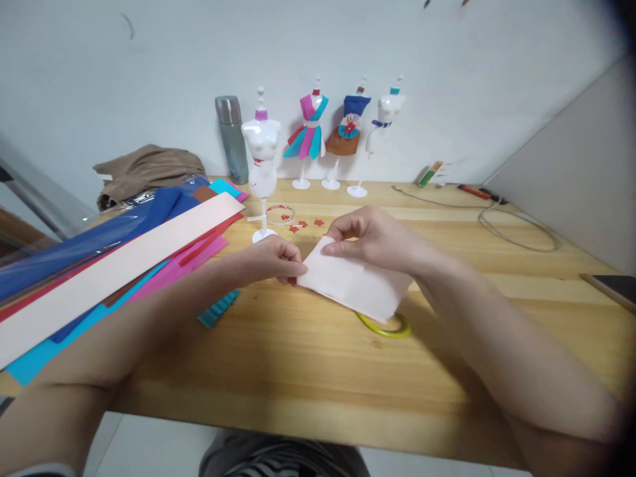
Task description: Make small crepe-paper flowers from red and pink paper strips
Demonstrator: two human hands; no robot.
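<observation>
1. My forearms (497, 318) are nearest the camera, reaching in from both lower corners toward the middle of the tabletop (278, 371).
2. My left hand (281, 262) pinches the left corner of a pale pink sheet (348, 275) with the thumb at its tip. My right hand (375, 238) grips the upper edge, thumb flat on the near face. Both grips are closed on the sheet, and it spans between them above the wood.
3. My left pinch takes in only a small corner, so I judge it could slip free if the fingers loosen or the right hand tugs. Uneven pulling could crease or skew the sheet. Its lower right end overlaps a yellow loop (385, 333) and might catch there if dragged; whether they touch, I can't tell.
4. The sheet looks plain, matte and limp, with its far end bending away. A faint step in shade suggests overlapping layers, though I'm not certain. I can't tell paper from cloth.
5. Farther out: a pleated turquoise piece (218, 308) near my left forearm, red flower shapes (293, 229) beyond my hands, a mostly bare white mannequin (262, 146) beside them, and a pile of coloured strips (119, 271) at left.
</observation>
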